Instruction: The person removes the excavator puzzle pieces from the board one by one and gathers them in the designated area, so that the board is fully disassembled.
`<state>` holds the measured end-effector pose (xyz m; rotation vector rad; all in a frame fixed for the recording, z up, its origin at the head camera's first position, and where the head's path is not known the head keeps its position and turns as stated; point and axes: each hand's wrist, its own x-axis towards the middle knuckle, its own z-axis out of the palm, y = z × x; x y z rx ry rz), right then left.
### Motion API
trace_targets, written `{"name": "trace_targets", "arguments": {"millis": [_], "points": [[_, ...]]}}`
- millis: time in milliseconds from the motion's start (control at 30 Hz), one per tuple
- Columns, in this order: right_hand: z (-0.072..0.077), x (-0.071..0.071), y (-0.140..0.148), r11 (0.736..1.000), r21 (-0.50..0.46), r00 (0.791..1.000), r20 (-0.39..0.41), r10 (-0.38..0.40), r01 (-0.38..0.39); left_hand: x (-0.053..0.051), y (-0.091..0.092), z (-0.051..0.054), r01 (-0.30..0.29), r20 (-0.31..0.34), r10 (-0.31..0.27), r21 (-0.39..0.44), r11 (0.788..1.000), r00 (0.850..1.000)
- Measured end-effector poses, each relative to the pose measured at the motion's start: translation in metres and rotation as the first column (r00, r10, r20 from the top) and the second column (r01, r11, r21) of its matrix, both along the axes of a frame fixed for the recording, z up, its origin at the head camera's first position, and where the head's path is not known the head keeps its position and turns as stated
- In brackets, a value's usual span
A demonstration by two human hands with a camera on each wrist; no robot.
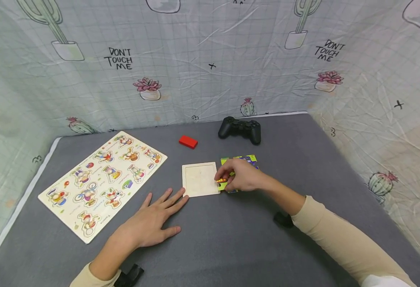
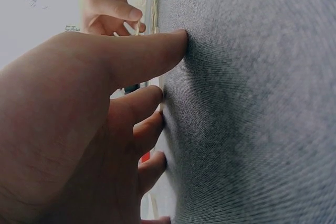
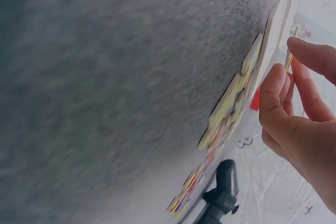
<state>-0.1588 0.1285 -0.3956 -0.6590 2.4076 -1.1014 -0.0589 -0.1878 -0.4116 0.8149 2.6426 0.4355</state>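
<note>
My right hand (image 1: 245,175) pinches a thin wooden puzzle piece (image 3: 290,60) between thumb and fingertips. It is raised above the table beside the right edge of a square wooden puzzle tray (image 1: 199,180), whose recess is bare. Partly under the right hand lie several colourful puzzle pieces (image 1: 251,158), yellow-green with blue and purple; the hand hides many of them. With fingers spread, my left hand (image 1: 150,223) rests on the grey cloth, its fingertips at the tray's left edge. Low in the left wrist view, the thumb (image 2: 157,51) touches the cloth.
A large wooden board with animal figures (image 1: 102,181) lies at the left. Behind the tray is a red block (image 1: 188,142). The black game controller (image 1: 240,129) sits at the back right, near a printed curtain (image 1: 202,71) along the table's far edge.
</note>
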Motion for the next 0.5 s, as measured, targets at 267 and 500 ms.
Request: {"name": "trace_targets", "arguments": {"millis": [267,500], "points": [[-0.003,0.003,0.02,1.0,-0.027,1.0,0.002,-0.003,0.003,0.001,-0.001,0.0,-0.003,-0.002,0.003,0.01,1.0,1.0],[-0.004,0.007,0.038,0.999,-0.016,0.999,0.015,-0.046,0.047,0.001,-0.001,0.0,-0.003,-0.005,0.003,0.015,1.0,1.0]]}}
